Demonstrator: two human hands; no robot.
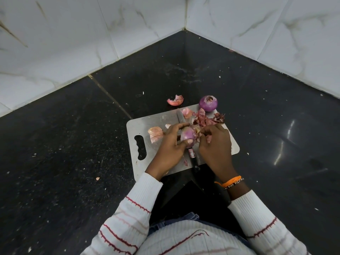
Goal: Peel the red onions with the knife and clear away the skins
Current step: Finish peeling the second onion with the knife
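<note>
A black speckled worktop [73, 144] runs into a corner of white, marble-veined wall tiles [73, 34]. A grey cutting board [139, 126] with a cut-out handle at its left end lies on it, in front of the person.

Over the middle of the board, the left hand [169, 146] grips a partly peeled red onion [187, 135], fingers curled over its far side and thumb on its near side. The right hand [215, 144] is just right of that onion, its fingers closed in a pinch on a strip of skin at the onion's side. An orange thread band [230, 182] circles the right wrist.

The knife [193, 159] lies flat on the board under the hands. Its blade points to the board's far edge, and its black handle reaches just past the near edge.

A second onion [208, 103], purple with its top trimmed, sits at the board's far right corner. A heap of loose skins [206, 119] lies on the board just in front of it. One pale skin piece [155, 133] lies on the board left of the left hand. A curled pink piece [175, 100] rests on the worktop just beyond the board's far edge.
</note>
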